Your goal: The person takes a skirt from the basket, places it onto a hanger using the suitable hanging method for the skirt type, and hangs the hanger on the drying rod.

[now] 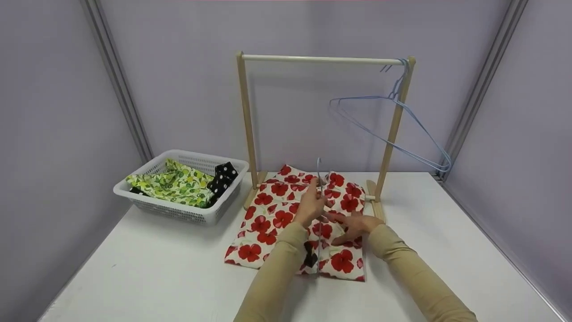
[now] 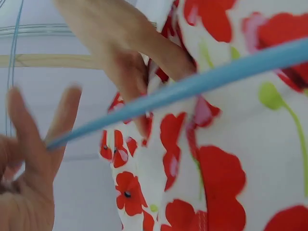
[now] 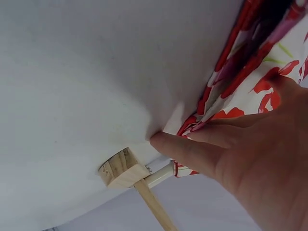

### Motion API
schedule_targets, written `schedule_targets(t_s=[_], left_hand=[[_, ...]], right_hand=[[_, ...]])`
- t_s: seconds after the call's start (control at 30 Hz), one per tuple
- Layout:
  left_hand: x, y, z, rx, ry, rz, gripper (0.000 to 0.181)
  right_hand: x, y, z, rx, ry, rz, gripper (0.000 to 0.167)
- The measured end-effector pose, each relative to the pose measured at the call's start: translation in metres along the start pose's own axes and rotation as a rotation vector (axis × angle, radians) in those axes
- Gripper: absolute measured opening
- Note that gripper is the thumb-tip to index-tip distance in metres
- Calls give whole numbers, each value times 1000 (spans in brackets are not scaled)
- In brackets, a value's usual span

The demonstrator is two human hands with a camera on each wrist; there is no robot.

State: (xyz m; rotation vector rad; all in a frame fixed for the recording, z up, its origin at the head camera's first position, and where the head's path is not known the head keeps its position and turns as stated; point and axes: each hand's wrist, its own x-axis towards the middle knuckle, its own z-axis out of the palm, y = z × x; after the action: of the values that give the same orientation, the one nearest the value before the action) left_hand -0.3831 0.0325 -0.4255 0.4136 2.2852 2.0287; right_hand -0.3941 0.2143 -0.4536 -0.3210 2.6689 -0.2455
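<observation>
A white garment with red flowers [image 1: 268,219] lies spread on the table before the rack. My left hand [image 1: 311,206] holds a light-blue clothes hanger [image 1: 319,165] over the garment's middle. In the head view the hanger looks edge-on, its hook pointing away from me. The left wrist view shows its blue bar [image 2: 159,97] running to the fingers of my left hand [image 2: 29,187]. My right hand [image 1: 355,226] rests on the garment's right part with fingers spread. In the right wrist view, the fingers of my right hand [image 3: 231,149] touch the garment's edge [image 3: 207,103].
A wooden rack [image 1: 248,116] with a white rail [image 1: 321,59] stands at the back. Blue hangers [image 1: 418,156] hang at its right end. On the left is a white basket [image 1: 178,212] with a green-and-yellow patterned cloth [image 1: 178,185] and a black polka-dot cloth [image 1: 222,179].
</observation>
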Motion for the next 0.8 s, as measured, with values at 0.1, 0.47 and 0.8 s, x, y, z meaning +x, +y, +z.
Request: schedule_targets(t_s=[0.1, 0.47, 0.8], left_hand=[[1, 0, -6, 8, 83, 35, 36], [1, -5, -49, 148, 221, 34, 36], [-1, 1, -70, 146, 96, 6, 32]], right_hand=[[0, 1, 0, 0, 2, 0, 100], [-1, 2, 0, 7, 13, -35, 100], [1, 4, 3, 52, -3, -41, 101]])
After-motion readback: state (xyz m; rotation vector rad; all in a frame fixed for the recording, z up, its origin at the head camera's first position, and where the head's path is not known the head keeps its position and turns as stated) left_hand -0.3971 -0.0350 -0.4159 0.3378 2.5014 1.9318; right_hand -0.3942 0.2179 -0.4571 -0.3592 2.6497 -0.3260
